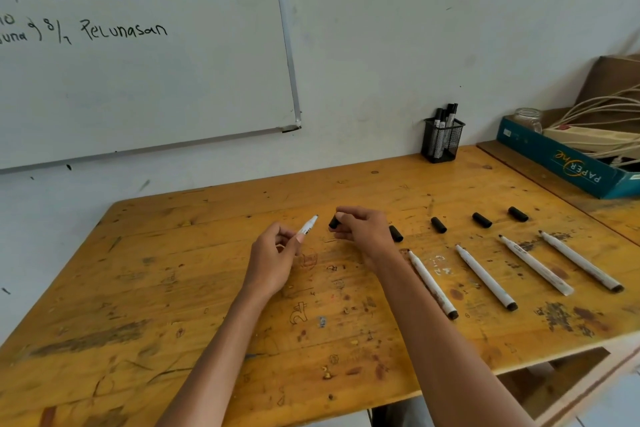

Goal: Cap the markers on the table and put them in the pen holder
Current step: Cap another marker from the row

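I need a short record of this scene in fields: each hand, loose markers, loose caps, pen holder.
left hand: holds uncapped marker, tip toward right hand
right hand: pinches black cap, not yet on marker
loose markers: four, uncapped, lying on table
loose caps: four, lying beyond the markers
pen holder: far edge, markers standing inside

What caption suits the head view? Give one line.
Left hand holds uncapped white marker, right hand pinches black plastic cap beside its tip, above scuffed yellow wooden table.
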